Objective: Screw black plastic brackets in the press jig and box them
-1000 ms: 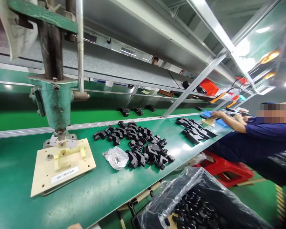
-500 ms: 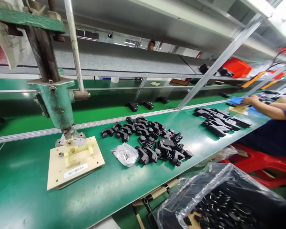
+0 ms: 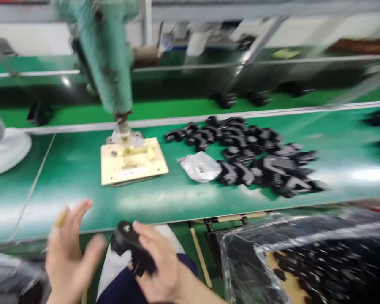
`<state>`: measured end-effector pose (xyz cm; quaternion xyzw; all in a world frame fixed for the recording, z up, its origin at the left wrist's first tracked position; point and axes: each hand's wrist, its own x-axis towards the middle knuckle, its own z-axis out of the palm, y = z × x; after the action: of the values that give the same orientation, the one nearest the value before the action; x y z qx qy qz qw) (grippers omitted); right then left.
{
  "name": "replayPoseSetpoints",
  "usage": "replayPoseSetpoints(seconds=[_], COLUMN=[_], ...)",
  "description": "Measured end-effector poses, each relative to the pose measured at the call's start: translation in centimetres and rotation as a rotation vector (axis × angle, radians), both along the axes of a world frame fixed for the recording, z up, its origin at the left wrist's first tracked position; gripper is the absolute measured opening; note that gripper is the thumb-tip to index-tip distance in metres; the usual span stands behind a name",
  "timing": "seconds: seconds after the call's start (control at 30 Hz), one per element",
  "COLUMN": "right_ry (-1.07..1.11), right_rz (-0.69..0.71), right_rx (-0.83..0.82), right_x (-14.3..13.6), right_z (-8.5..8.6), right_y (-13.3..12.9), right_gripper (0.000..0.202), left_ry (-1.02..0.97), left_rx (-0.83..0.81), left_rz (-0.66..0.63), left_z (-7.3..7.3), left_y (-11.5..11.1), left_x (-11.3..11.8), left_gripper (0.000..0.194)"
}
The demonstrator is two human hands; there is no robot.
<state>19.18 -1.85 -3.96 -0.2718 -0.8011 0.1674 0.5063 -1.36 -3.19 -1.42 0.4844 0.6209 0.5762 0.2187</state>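
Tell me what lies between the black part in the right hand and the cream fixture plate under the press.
Nothing visible blocks it. The right hand holds the black part below the bench edge; only bare green bench top separates it from the fixture plate. The clear bag lies off to the plate's right.

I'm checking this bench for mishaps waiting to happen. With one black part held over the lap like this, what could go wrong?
The right hand holds the black part off the table's edge, over the lap; the left hand is open and apart, so a slip would likely drop it to the floor. The pile of black parts reaches close to the near edge; a nudge might spill some. The view is blurred, so the grip itself is unclear.
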Motion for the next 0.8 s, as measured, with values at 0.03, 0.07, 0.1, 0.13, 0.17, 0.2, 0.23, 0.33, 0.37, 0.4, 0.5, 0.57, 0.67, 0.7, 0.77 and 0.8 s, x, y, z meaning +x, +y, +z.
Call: replayPoseSetpoints(seconds=[0.03,0.07,0.1,0.13,0.17,0.2,0.23,0.33,0.37,0.4,0.5,0.57,0.67,0.7,0.77,0.8], right_ry=[0.011,0.021,0.023,0.020,0.017,0.015,0.019,0.040,0.038,0.028,0.002,0.035,0.196,0.258,0.406,0.418], right_rz=[-0.008,-0.012,-0.011,-0.007,-0.003,0.004,0.009,-0.012,-0.024,-0.034,-0.037,-0.036,-0.061,-0.070,0.017,0.042], right_rx=[-0.004,-0.002,0.004,0.016,0.030,0.049,0.072,0.125,0.128,0.116,0.063,0.004,-0.323,-0.500,-0.758,-0.792], right_x=[0.0,-0.1,-0.1,-0.2,-0.3,-0.3,-0.3,-0.2,-0.2,-0.1,0.0,0.1,1.1,1.7,2.9,3.5], right_z=[-0.1,-0.3,-0.5,-0.8,-1.1,-1.3,-1.4,-1.5,-1.5,-1.5,-1.4,-1.5,-2.5,-3.1,-4.5,-5.1], right_y=[0.2,0.4,0.6,0.9,1.0,1.2,1.4,1.7,1.8,1.8,1.8,1.6,1.6,1.8,3.0,3.7], right_gripper=[0.067,0.069,0.071,0.072,0.072,0.072,0.072,0.075,0.077,0.079,0.082,0.078,0.059,0.053,0.048,0.050], left_ry=[-0.053,-0.082,-0.063,-0.009,0.055,0.125,0.186,0.261,0.256,0.245,0.233,0.254,0.309,0.338,0.416,0.486], left_rx=[0.089,0.173,0.210,0.202,0.157,0.093,0.040,0.093,0.170,0.243,0.295,0.240,0.195,0.162,0.020,-0.091], left_rz=[0.145,0.265,0.280,0.211,0.079,-0.071,-0.181,-0.030,0.117,0.229,0.163,0.016,0.032,0.074,0.160,0.210], left_z=[0.4,0.8,1.1,1.2,1.3,1.2,1.1,0.7,0.7,0.8,1.1,0.7,-1.2,-2.0,-3.3,-3.6], left_y=[0.4,0.8,1.1,1.2,1.2,1.1,1.1,1.4,1.7,1.9,2.4,2.9,5.6,7.3,11.8,14.4], left_x=[-0.3,-0.6,-0.8,-1.0,-0.9,-0.9,-0.8,-1.2,-1.5,-1.9,-2.2,-2.0,-2.7,-3.6,-6.3,-8.0], left_gripper=[0.066,0.054,0.050,0.054,0.064,0.077,0.087,0.078,0.067,0.060,0.060,0.064,0.059,0.056,0.051,0.049])
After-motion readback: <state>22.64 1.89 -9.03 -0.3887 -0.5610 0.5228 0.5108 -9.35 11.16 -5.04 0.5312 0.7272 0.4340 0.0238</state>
